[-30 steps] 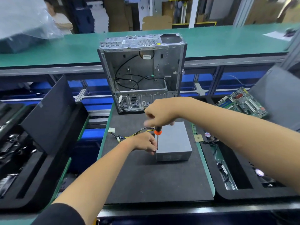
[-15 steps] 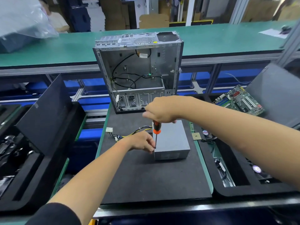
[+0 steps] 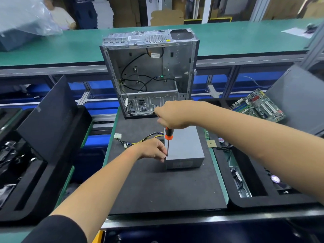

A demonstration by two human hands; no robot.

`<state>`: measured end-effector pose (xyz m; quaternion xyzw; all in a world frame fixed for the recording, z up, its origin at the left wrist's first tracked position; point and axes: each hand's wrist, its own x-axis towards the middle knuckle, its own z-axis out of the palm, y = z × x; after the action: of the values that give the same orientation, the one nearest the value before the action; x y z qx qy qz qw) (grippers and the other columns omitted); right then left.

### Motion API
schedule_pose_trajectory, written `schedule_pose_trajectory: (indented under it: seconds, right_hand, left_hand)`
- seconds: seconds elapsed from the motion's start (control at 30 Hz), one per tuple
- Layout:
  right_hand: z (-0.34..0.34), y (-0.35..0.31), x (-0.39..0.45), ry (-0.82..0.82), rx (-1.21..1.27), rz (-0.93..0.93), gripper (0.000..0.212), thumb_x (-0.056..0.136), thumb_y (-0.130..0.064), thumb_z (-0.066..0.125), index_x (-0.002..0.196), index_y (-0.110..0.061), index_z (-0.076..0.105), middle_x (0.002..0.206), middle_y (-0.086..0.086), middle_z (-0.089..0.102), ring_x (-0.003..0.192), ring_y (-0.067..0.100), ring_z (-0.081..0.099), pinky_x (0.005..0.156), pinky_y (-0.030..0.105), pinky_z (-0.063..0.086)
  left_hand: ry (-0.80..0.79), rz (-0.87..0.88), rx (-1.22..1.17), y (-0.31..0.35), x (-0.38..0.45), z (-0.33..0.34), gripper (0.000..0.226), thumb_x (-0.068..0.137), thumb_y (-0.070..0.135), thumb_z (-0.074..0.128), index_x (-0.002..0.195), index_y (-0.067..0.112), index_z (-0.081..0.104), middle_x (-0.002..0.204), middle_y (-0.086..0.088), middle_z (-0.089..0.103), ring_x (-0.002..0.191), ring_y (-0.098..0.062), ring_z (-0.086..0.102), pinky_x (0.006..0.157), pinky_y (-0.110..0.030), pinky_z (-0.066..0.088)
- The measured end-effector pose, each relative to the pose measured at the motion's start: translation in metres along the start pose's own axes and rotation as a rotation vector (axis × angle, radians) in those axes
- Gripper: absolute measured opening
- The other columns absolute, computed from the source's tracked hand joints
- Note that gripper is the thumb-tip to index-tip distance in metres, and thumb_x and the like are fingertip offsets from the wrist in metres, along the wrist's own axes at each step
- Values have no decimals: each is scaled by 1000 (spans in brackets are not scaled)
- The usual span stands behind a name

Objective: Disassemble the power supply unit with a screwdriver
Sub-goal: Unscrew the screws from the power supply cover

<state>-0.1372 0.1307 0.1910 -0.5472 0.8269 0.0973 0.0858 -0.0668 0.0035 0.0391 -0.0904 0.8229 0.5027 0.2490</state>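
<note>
A grey metal power supply unit [image 3: 184, 148] lies on the black foam mat [image 3: 157, 190], its coloured cable bundle [image 3: 140, 140] trailing left to a white plug. My right hand [image 3: 172, 114] grips the black-and-orange handle of a screwdriver [image 3: 168, 135] held upright, its shaft reaching down to the unit's near left top corner. My left hand [image 3: 152, 149] rests against the unit's left side, fingertips pinched around the shaft near the tip. The screw itself is hidden by my fingers.
An empty computer case [image 3: 149, 72] stands open at the mat's far edge. Black foam trays [image 3: 273, 195] flank the mat; the right one holds cables and a fan, with a motherboard [image 3: 257, 106] behind. A small chip [image 3: 211, 143] lies by the mat's right edge.
Both hands stay in place on the screwdriver and the unit; only the camera view has shifted slightly.
</note>
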Motion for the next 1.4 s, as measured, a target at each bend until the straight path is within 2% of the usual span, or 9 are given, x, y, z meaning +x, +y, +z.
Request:
schedule_pose_trajectory:
  seconds: [0.23, 0.37, 0.43, 0.53, 0.63, 0.83, 1.03, 1.23, 1.4]
  right_hand:
    - [-13, -1, -9, -150, 358, -163, 26, 76, -10, 69, 95, -18, 53, 87, -8, 59, 72, 8, 52, 54, 21, 36]
    - [-6, -3, -6, -78, 231, 4, 36, 93, -49, 47, 86, -13, 49, 78, 3, 62, 53, 17, 65, 54, 29, 42]
    - [-6, -2, -4, -91, 201, 18, 34, 99, -42, 37, 89, -11, 48, 79, 6, 63, 48, 17, 65, 53, 30, 38]
    - [-8, 1, -8, -109, 237, -86, 13, 90, -22, 57, 98, -17, 49, 82, -6, 58, 67, 8, 56, 55, 26, 35]
    - [-12, 2, -14, -148, 293, -127, 28, 78, -11, 68, 98, -21, 51, 92, -5, 58, 73, 5, 48, 57, 25, 35]
    - [-1, -1, -10, -31, -90, 54, 24, 101, -27, 37, 85, -9, 45, 75, 8, 58, 57, 19, 53, 47, 31, 35]
    - [-6, 3, -13, -29, 279, -85, 27, 77, -15, 73, 94, -19, 53, 87, -7, 59, 69, 3, 48, 53, 23, 33]
    - [3, 0, -10, 6, 260, 24, 33, 93, -46, 52, 88, -13, 48, 79, 1, 64, 54, 17, 68, 54, 29, 45]
    - [2, 0, -12, 41, 311, -107, 22, 83, -14, 66, 98, -20, 50, 79, -10, 60, 70, 3, 53, 56, 23, 40]
  left_hand:
    - [19, 1, 8, -2, 1, 2, 10, 86, -6, 53, 87, -1, 62, 82, -10, 65, 75, -21, 68, 83, -30, 56]
    - [5, -8, -38, -3, 1, 1, 13, 87, -8, 52, 86, 1, 61, 84, -12, 65, 77, -23, 68, 88, -34, 55]
    - [-7, -6, -36, -2, 1, 1, 15, 87, -9, 51, 85, 2, 60, 84, -13, 64, 76, -23, 68, 85, -32, 56]
    - [-11, -1, -7, -2, 1, 1, 15, 88, -8, 52, 84, 3, 60, 83, -11, 65, 74, -22, 67, 84, -31, 56]
    - [-7, -11, -8, -3, 1, 1, 15, 88, -7, 52, 83, 5, 60, 83, -10, 64, 74, -22, 67, 85, -32, 55]
    - [0, -56, -33, -1, 2, 3, 16, 86, -8, 53, 83, 5, 60, 82, -12, 63, 76, -24, 68, 86, -34, 56]
    - [19, -74, 1, 1, 3, 4, 16, 83, -7, 52, 80, 6, 61, 85, -15, 65, 80, -26, 69, 88, -36, 56]
    - [65, -79, -52, -2, 2, 10, 16, 81, -8, 54, 75, 6, 60, 79, -14, 64, 75, -25, 68, 81, -31, 57]
    - [78, -97, -84, -2, 2, 11, 16, 82, -8, 52, 77, 5, 59, 79, -15, 65, 75, -26, 69, 79, -29, 58]
